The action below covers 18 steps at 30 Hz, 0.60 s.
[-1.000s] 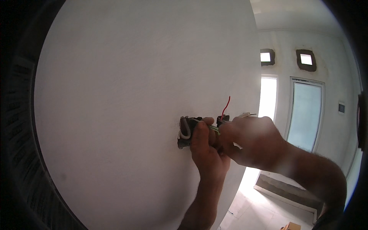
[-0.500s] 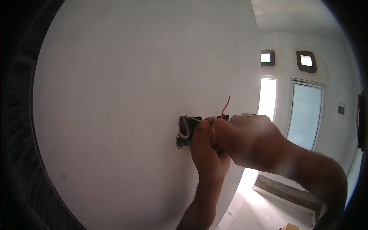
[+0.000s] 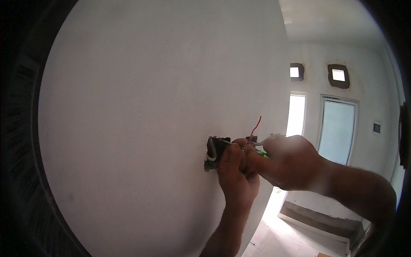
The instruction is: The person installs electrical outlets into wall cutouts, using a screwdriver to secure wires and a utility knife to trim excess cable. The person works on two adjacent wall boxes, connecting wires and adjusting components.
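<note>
A rough rectangular wall box [image 3: 219, 156] is sunk into the wall, with a looped grey-white cable [image 3: 212, 153] in its left part. The cable's pale end runs over to my left hand [image 3: 236, 173], whose thumb and fingers pinch it just right of the box. Pressed against those fingertips is my right hand [image 3: 289, 162], closed around a bright green item [image 3: 262, 153], mostly hidden, whose kind I cannot make out. A grey strand crosses above it. Behind both hands, a thin red wire [image 3: 257, 127] sticks up from a second dark opening [image 3: 252, 138].
The pale wall [image 3: 128, 120] fills most of the view and ends at an edge right of my hands. Beyond it are a frosted door panel [image 3: 339, 132], small square vent openings [image 3: 338, 76], a wall switch [image 3: 376, 128] and a raised step [image 3: 321, 216] above the light floor.
The view has shifted slightly, so the box and hands sit lower and further right. The green item and a grey strand now show at my right hand. Both hands stay together.
</note>
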Tool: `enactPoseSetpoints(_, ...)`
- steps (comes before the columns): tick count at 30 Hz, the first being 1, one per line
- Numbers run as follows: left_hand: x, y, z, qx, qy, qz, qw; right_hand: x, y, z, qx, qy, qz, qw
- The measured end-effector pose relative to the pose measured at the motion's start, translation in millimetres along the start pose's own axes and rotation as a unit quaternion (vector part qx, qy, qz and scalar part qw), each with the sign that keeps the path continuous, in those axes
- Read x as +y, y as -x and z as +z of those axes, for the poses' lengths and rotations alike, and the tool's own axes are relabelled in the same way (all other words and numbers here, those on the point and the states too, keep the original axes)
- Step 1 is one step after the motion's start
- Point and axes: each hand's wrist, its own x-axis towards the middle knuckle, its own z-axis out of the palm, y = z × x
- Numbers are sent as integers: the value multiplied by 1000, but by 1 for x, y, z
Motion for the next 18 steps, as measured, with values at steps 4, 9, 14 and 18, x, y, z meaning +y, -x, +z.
enactPoseSetpoints(4, 5, -4, -13, -82, 17, -25, 996, -2, -2, 14, 90, -253, 139, 953)
enactPoseSetpoints(9, 10, 1, -7, -69, -14, -26, 997, 1, -10, -19, -147, -612, 450, 634)
enactPoseSetpoints(14, 12, 2, -8, -118, 20, -34, 992, -2, 4, 10, 13, -318, 179, 931)
enactPoseSetpoints(18, 3, 1, -11, -95, 56, -41, 993, -9, 5, 4, -38, 41, 97, 994)
